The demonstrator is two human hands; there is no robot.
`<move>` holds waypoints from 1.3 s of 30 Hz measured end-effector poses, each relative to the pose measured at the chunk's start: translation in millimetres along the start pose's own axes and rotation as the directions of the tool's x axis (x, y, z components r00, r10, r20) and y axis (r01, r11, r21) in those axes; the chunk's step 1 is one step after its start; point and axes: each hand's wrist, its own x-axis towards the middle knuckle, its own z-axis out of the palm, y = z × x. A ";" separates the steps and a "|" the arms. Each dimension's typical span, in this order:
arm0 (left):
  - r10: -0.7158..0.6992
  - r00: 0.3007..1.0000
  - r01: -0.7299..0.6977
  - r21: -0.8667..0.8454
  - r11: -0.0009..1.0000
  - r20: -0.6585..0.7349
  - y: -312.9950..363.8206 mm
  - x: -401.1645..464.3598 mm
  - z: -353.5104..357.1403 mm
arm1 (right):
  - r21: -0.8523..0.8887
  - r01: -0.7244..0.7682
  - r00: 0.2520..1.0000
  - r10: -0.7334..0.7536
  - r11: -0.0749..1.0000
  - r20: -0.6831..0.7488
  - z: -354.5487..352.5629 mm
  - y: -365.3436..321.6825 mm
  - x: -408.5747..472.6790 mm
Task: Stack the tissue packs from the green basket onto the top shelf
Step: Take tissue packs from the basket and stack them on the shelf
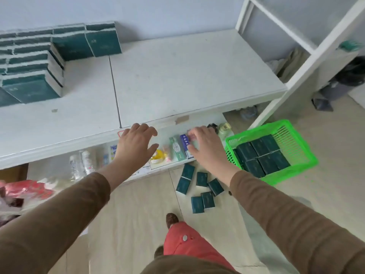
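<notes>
Teal tissue packs (pixel 260 155), white-edged, fill green basket (pixel 304 153).

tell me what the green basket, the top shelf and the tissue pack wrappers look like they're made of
Green basket: moulded plastic, bright and slightly glossy, with slotted lattice walls.
Top shelf: likely painted wood or laminate board, matte white, with a seam between two panels and scuff marks.
Tissue packs: probably thin plastic film, dark teal with a faint sheen; too small to be sure.
</notes>
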 end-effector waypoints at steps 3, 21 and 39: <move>0.034 0.997 -0.033 -0.021 0.999 0.065 44.4 -8.3 21.7 | -0.049 -0.060 0.998 0.062 0.997 0.029 -6.4 35.6 -41.8; 0.297 0.830 -0.306 -0.061 0.950 0.473 319.3 138.2 244.5 | 0.044 -0.529 0.792 0.475 0.847 0.383 27.9 378.2 -107.4; 0.528 0.548 -0.764 0.130 0.632 0.649 399.7 320.2 539.3 | -0.191 -0.707 0.579 0.713 0.681 0.396 241.9 540.3 -61.4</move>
